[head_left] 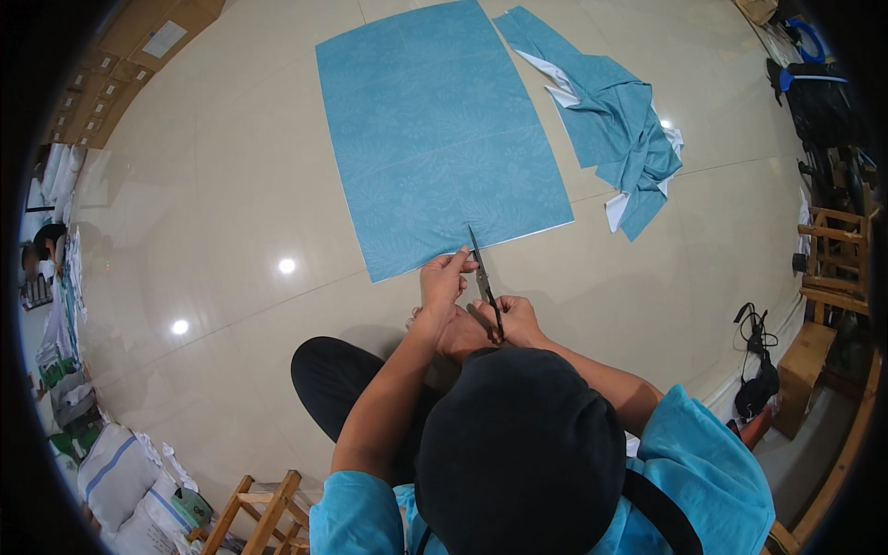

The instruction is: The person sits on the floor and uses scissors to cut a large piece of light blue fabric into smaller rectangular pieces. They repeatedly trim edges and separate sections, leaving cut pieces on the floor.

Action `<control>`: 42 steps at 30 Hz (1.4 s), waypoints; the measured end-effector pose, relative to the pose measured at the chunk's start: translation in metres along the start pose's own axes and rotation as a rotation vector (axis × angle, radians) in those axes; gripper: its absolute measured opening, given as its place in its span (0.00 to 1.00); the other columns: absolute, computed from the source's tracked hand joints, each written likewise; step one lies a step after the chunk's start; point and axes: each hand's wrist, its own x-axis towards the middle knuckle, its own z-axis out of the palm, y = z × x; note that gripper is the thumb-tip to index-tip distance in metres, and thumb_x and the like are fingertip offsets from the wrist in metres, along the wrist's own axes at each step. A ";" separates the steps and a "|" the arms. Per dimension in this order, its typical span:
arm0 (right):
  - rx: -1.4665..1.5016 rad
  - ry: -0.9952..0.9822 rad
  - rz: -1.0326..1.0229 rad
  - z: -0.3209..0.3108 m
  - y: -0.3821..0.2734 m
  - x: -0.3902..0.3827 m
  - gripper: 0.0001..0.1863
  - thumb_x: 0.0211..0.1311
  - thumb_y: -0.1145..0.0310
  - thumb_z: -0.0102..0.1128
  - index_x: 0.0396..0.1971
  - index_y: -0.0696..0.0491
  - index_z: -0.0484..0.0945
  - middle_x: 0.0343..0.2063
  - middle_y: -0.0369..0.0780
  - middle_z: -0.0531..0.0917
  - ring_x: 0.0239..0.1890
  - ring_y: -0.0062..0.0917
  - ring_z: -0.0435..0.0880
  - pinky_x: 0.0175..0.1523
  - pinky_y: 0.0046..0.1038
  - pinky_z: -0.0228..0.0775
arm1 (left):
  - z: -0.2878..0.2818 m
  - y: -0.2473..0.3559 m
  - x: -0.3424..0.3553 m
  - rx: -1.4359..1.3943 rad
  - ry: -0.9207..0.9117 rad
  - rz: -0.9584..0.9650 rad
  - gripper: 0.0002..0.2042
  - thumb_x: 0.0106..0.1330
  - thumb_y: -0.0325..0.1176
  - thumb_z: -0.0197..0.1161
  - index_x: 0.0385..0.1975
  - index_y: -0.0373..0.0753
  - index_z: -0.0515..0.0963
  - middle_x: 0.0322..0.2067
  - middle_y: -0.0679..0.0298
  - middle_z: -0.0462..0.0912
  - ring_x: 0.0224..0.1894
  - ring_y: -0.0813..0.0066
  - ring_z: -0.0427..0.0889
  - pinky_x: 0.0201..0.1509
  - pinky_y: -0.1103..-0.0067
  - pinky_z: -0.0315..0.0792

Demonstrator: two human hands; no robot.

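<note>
A large blue-green cloth [444, 139] with a pale leaf pattern lies spread flat on the floor in front of me. My left hand [446, 279] pinches its near edge just left of a pair of dark scissors [483, 277]. Closed around the scissors' handles, my right hand [514, 320] is close to my bare foot. One blade lies over the cloth's near edge and points away from me; the cloth puckers slightly at its tip. The other blade cannot be made out.
A crumpled blue-green cloth [615, 116] with a white underside lies right of the spread one. Cardboard boxes [129, 65] stand far left, white sacks [120, 472] near left. Wooden stools [264, 513] [832, 259] and a black cable [758, 333] are at the sides.
</note>
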 end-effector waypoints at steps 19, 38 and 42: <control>-0.001 0.011 0.019 0.000 -0.003 -0.002 0.26 0.61 0.50 0.80 0.23 0.56 0.77 0.13 0.38 0.79 0.13 0.19 0.76 0.20 0.25 0.68 | 0.000 0.001 -0.002 0.012 0.000 0.015 0.16 0.74 0.44 0.73 0.43 0.35 0.83 0.34 0.62 0.90 0.18 0.89 0.71 0.18 0.87 0.57; 0.037 0.039 -0.007 0.008 -0.023 0.023 0.26 0.62 0.49 0.78 0.22 0.55 0.77 0.14 0.37 0.78 0.14 0.20 0.75 0.19 0.26 0.63 | -0.007 0.001 -0.002 -0.072 -0.037 0.006 0.15 0.72 0.42 0.75 0.43 0.34 0.84 0.29 0.65 0.84 0.17 0.90 0.64 0.17 0.86 0.54; 0.006 0.051 -0.027 0.008 -0.021 0.025 0.25 0.62 0.50 0.78 0.22 0.55 0.77 0.14 0.36 0.78 0.14 0.19 0.75 0.19 0.25 0.63 | -0.006 0.000 -0.002 -0.072 -0.033 -0.001 0.15 0.72 0.41 0.75 0.43 0.34 0.84 0.30 0.65 0.84 0.17 0.89 0.64 0.18 0.85 0.54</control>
